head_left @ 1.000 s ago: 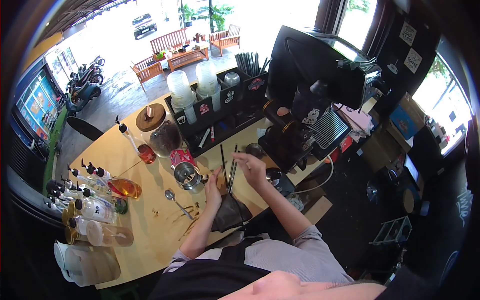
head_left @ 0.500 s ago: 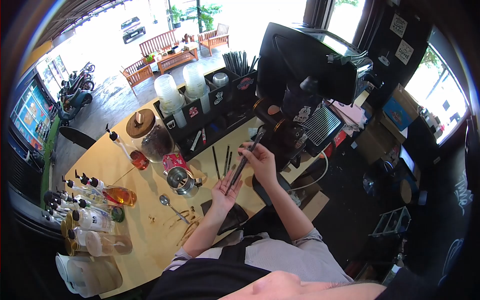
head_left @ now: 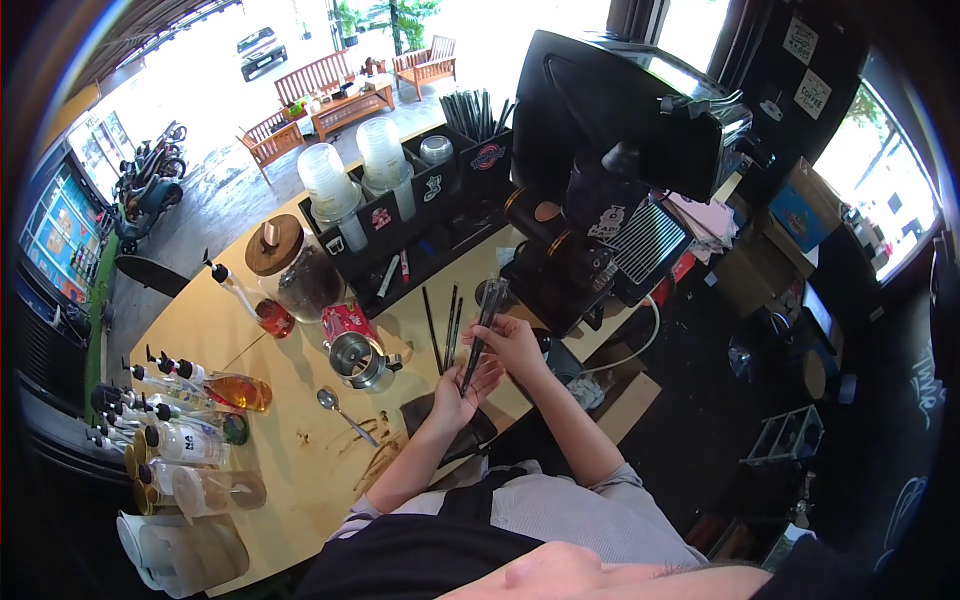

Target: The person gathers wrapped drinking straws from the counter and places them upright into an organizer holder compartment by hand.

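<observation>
My right hand (head_left: 512,345) grips a bundle of dark, clear-wrapped straws (head_left: 482,330), held slanted above the wooden counter. Under it, my left hand (head_left: 462,393) is palm up with its fingers spread, at the bundle's lower end. To the left of the hands, several loose black straws (head_left: 433,328) lie on the counter. A black cloth (head_left: 470,432) is partly hidden beneath my left forearm. Further left are a metal pitcher (head_left: 358,360) and a red patterned packet (head_left: 345,320).
A spoon (head_left: 345,415) lies by brown spills. Syrup bottles (head_left: 240,388) and jars crowd the counter's left side. A black organizer (head_left: 410,225) with plastic cups runs along the back. A coffee machine (head_left: 625,120) stands at the right, and a lidded glass jar (head_left: 305,275) behind the pitcher.
The hands were near the counter straws a second ago; then the bundle appeared between them. It has since turned more upright, with my right hand lower on it. The view has shifted slightly.
</observation>
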`<state>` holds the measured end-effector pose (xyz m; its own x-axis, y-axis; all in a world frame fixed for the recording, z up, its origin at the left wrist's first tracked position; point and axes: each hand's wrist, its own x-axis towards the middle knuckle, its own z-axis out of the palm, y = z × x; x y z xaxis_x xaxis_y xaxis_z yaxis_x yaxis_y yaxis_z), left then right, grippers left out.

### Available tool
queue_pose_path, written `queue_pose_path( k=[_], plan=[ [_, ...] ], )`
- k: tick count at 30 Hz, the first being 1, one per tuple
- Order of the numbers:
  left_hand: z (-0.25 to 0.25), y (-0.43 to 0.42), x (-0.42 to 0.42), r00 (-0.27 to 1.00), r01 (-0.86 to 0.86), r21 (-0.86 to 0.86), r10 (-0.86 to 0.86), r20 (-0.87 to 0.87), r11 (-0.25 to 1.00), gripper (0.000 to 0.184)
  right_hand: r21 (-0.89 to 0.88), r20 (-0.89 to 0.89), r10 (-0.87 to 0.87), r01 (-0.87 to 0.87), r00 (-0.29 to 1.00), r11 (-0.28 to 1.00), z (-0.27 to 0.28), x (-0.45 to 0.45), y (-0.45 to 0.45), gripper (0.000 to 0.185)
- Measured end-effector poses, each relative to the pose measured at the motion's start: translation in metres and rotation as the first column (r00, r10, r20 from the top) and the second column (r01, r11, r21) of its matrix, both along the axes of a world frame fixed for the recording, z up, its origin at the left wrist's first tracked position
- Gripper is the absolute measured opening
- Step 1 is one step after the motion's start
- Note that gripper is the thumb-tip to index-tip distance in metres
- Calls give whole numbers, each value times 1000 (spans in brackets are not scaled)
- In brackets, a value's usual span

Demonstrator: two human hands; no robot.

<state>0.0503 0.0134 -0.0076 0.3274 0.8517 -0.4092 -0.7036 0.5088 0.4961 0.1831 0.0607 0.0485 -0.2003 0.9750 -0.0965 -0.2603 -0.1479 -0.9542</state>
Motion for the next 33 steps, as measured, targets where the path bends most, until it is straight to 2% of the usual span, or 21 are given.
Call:
queue_pose_path(
  k=[1, 3, 4, 6, 7, 9, 12, 15, 19, 21, 22, 23, 24, 25, 26, 28, 29, 30, 32, 33],
  plan=[
    [0, 0, -1, 1000, 2, 1, -2, -2, 1000, 53, 1, -2, -2, 2, 1000, 1000, -1, 3, 2, 21],
    [0, -1, -4, 981, 188, 191, -176, -80, 963, 58, -16, -7, 14, -14, 1000, 1000, -2, 8, 7, 22],
    [6, -2, -4, 981, 190, 194, -178, -82, 962, 58, -13, -8, 12, -12, 1000, 1000, 1, 10, 8, 22],
    [18, -4, -4, 935, 297, 245, -229, -272, 923, 64, -19, 82, 42, -41, 996, 999, 6, 13, 8, 23],
    [17, -3, -5, 934, 299, 247, -229, -275, 922, 64, -16, 80, 41, -40, 996, 999, 15, 12, 5, 23],
    [14, 0, -9, 896, 363, 283, -250, -366, 888, 64, -156, 181, 156, -128, 971, 979, 33, 11, -2, 23],
    [17, 0, -7, 875, 367, 281, -227, -427, 887, 58, -116, 104, 232, -219, 967, 969, 1, 9, 7, 25],
    [17, 2, -7, 903, 351, 247, -257, -345, 903, 52, -99, 50, 309, -303, 950, 948, 15, 12, 4, 27],
    [14, 6, -10, 938, 278, 241, -210, -276, 930, 48, -167, -45, 300, -303, 953, 938, -4, 6, 15, 25],
    [6, 12, -18, 979, 122, 252, -76, -187, 960, 48, -75, -32, 6, -8, 999, 997, -36, -8, 28, 25],
    [3, 13, -23, 979, 117, 255, -68, -191, 960, 48, -71, -36, 12, -15, 999, 997, -45, -14, 28, 25],
    [-1, 12, -28, 972, 84, 269, -19, -236, 960, 48, 236, 236, -44, -13, 971, 972, -53, -19, 26, 28],
    [-4, 11, -33, 960, 53, 283, 29, -279, 958, 48, 510, 458, -181, -91, 870, 856, -60, -23, 24, 32],
    [-4, 11, -37, 959, 52, 285, 32, -282, 957, 48, 557, 622, -193, -256, 759, 790, -63, -22, 23, 36],
    [-4, 10, -42, 952, 14, 258, 66, -298, 966, 48, 558, 620, -192, -255, 761, 789, -79, -26, 26, 36],
    [-6, 10, -51, 944, -28, 227, 101, -315, 974, 48, 505, 768, -96, -507, 634, 698, -106, -35, 31, 35],
    [-8, 10, -55, 943, -53, 217, 120, -310, 975, 49, 480, 824, -147, -537, 547, 693, -95, -36, 21, 32],
    [-11, 9, -58, 942, -79, 207, 141, -305, 975, 49, 475, 826, -140, -541, 546, 694, -84, -36, 13, 32],
    [-8, 7, -60, 934, -99, 205, 162, -318, 974, 50, 498, 860, -274, -588, 431, 637, -62, -36, 5, 29],
    [-6, 6, -61, 930, -102, 203, 166, -328, 974, 50, 495, 861, -270, -591, 430, 637, -63, -37, 6, 29]
  ],
)
